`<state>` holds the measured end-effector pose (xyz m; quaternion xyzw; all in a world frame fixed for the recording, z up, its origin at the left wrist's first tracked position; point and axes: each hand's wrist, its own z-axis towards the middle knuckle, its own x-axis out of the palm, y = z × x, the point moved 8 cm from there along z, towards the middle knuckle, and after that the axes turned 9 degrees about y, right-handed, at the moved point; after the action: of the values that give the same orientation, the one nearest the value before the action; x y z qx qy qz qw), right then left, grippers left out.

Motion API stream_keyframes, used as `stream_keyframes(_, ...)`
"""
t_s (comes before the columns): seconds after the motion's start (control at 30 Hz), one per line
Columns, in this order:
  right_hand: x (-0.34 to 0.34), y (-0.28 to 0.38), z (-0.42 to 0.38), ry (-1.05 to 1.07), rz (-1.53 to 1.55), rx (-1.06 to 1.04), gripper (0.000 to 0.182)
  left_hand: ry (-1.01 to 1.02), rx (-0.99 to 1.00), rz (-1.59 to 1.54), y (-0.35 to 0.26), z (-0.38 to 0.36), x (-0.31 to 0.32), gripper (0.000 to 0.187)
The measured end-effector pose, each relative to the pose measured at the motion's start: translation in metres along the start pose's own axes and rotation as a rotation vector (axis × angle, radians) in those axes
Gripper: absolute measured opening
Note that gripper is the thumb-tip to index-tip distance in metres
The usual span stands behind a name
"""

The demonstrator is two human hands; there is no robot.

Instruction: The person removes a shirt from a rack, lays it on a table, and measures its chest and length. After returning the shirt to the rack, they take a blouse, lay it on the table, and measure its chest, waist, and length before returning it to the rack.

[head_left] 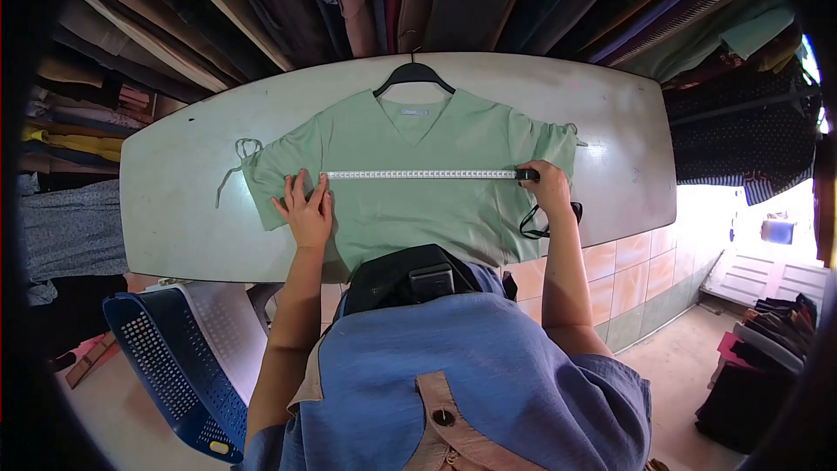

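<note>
1. Head view: the pale bench [174,201] spreads under everything, its far edge curved; bare top shows on both sides of the garment, wider at the left, narrower at the right.
2. Hanging clothes [471,0] crowd right up along the far edge, closing off that side; more fabric fills the left, and a dark dotted garment [741,139] hangs just beyond the right end.
3. The green top [410,209] lies face up at mid-bench, neckline toward the far edge, both sleeves spread, well inside the bench's ends.
4. Down on the left, a blue basket [161,358] stands near the bench's near edge and takes up floor there.
5. To the right, a clothes pile [750,375] sits on the floor, well apart from the bench.
6. A black waist bag [401,275] on the person hides the hem and part of the near edge.
7. The left hand [307,214] lies with fingers spread on the top, beside the tape's end; the right hand [549,187] is closed around the black tape case [527,174].
8. A black hanger [413,74] sits in the neckline, its hook reaching the far edge.
9. The white tape [418,174] runs straight across the chest between the hands.
10. A thin black strap [534,233] loops by the right wrist.
</note>
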<state>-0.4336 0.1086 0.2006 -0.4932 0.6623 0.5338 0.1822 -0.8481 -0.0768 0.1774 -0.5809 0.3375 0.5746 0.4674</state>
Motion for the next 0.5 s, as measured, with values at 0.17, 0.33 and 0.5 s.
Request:
stream_keyframes(0.17, 0.0009, -0.0046, 0.002, 0.001, 0.016, -0.009, 0.031, 0.029, -0.014, -0.008, -0.0012, -0.0002, -0.001, 0.035)
stream_keyframes(0.33, 0.0005, -0.0045, 0.0022, -0.004, 0.017, -0.02, 0.03, 0.004, -0.005, -0.011, -0.001, 0.0001, -0.0012, 0.035)
stream_keyframes(0.5, 0.0003, -0.0038, 0.0016, 0.005, 0.027, -0.013, 0.03, 0.005, -0.001, -0.015, -0.0004, -0.0002, 0.0001, 0.035)
